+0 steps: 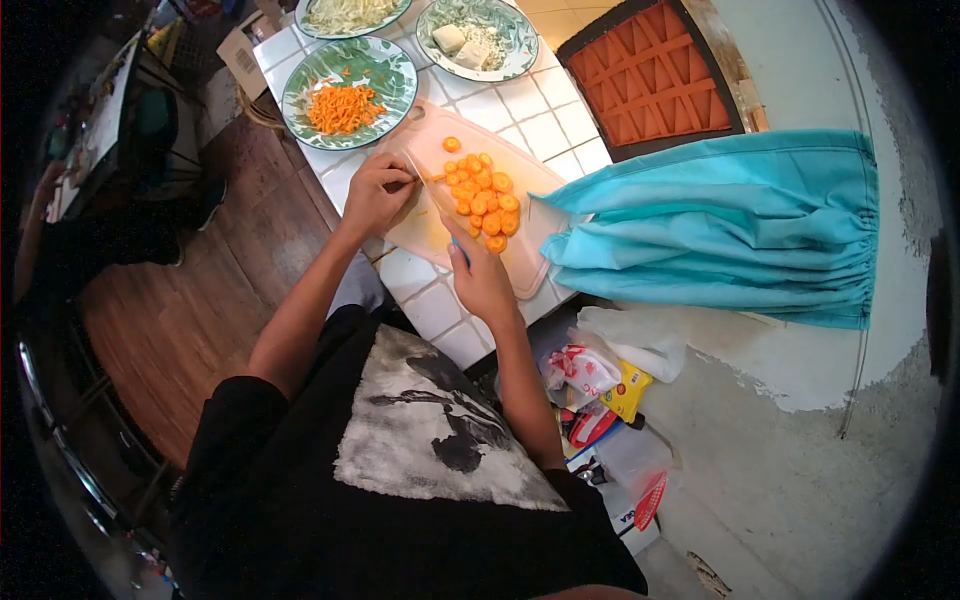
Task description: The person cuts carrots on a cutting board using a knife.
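While the right hand (pixel 482 280) has its grip closed round the knife (pixel 428 187), the blade slants forward-left beside the left hand's (pixel 376 197) curled grip, contents unclear; carrot slices (pixel 482 197) lie just right of the blade.

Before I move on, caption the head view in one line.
Right hand on a blue-handled knife, left hand by its blade, beside sliced carrots on a pink cutting board.

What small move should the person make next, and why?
Probably the left hand should draw its fingertips back a little before another cut, because they seem close to the blade of the knife, which the right hand holds over the board.
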`<action>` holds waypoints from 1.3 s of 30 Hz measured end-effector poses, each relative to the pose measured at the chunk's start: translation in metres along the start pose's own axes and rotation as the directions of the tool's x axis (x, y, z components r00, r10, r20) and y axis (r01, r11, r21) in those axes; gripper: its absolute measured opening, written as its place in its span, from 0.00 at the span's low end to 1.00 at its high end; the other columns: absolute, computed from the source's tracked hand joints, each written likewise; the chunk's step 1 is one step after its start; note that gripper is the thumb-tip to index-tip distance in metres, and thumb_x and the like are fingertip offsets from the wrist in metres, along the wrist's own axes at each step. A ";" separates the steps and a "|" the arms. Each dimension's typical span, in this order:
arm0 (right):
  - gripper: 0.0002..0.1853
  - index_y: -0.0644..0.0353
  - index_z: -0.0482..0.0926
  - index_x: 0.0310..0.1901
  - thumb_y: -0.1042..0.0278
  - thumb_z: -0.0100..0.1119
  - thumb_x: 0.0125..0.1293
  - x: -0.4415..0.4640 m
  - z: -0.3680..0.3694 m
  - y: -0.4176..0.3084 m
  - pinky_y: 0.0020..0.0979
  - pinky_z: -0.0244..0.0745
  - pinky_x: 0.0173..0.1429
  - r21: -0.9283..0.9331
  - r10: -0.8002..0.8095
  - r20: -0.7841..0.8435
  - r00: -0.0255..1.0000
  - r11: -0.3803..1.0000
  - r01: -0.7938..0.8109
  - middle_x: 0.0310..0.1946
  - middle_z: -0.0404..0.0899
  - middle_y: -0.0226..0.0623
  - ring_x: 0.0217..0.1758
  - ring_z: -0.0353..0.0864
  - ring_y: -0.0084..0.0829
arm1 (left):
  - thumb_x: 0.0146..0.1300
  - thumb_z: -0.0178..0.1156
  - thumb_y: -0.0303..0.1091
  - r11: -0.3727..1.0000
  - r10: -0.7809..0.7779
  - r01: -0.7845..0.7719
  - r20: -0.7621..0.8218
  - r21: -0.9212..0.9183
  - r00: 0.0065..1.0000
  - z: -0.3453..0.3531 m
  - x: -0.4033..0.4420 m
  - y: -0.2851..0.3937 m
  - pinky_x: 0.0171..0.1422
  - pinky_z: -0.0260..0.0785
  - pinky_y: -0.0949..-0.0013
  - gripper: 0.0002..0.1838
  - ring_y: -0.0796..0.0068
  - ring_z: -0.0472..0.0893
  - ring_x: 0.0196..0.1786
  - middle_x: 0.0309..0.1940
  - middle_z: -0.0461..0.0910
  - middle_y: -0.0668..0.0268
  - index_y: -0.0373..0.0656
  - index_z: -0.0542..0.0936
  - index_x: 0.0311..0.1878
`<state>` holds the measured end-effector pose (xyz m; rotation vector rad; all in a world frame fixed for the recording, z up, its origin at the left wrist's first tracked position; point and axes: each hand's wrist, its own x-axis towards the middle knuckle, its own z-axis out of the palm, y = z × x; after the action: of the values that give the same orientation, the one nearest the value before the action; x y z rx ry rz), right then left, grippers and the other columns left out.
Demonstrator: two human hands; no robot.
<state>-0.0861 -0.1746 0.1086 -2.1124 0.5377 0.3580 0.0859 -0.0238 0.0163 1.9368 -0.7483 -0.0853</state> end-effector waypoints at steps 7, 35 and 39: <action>0.25 0.43 0.70 0.75 0.65 0.50 0.78 -0.019 0.005 0.011 0.52 0.77 0.47 0.082 -0.004 -0.034 0.999 0.997 0.007 0.37 0.82 0.62 0.42 0.84 0.61 | 0.54 0.73 0.26 1.000 -0.014 0.013 -0.044 -0.015 0.999 0.000 -0.001 0.003 0.50 0.75 0.64 0.05 0.62 0.82 0.44 0.34 0.83 0.63 0.38 0.88 0.35; 0.26 0.46 0.69 0.76 0.70 0.50 0.78 -0.052 0.008 0.026 0.45 0.77 0.57 0.032 -0.145 -0.110 0.983 0.988 0.149 0.45 0.81 0.68 0.52 0.85 0.60 | 0.54 0.73 0.24 1.000 -0.017 0.017 -0.020 -0.002 1.000 -0.003 -0.001 0.004 0.51 0.75 0.65 0.08 0.62 0.81 0.44 0.37 0.84 0.62 0.36 0.89 0.38; 0.26 0.46 0.69 0.76 0.70 0.49 0.78 -0.034 0.020 0.023 0.45 0.78 0.51 0.016 -0.154 -0.126 0.980 0.987 0.157 0.39 0.82 0.65 0.44 0.85 0.59 | 0.55 0.72 0.27 1.000 0.003 -0.003 -0.038 -0.014 0.999 0.000 0.000 -0.002 0.50 0.75 0.63 0.06 0.60 0.82 0.44 0.35 0.83 0.62 0.38 0.89 0.36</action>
<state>-0.1279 -0.1613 0.0961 -2.1449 0.4421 0.1303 0.0870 -0.0233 0.0146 1.9190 -0.7242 -0.0518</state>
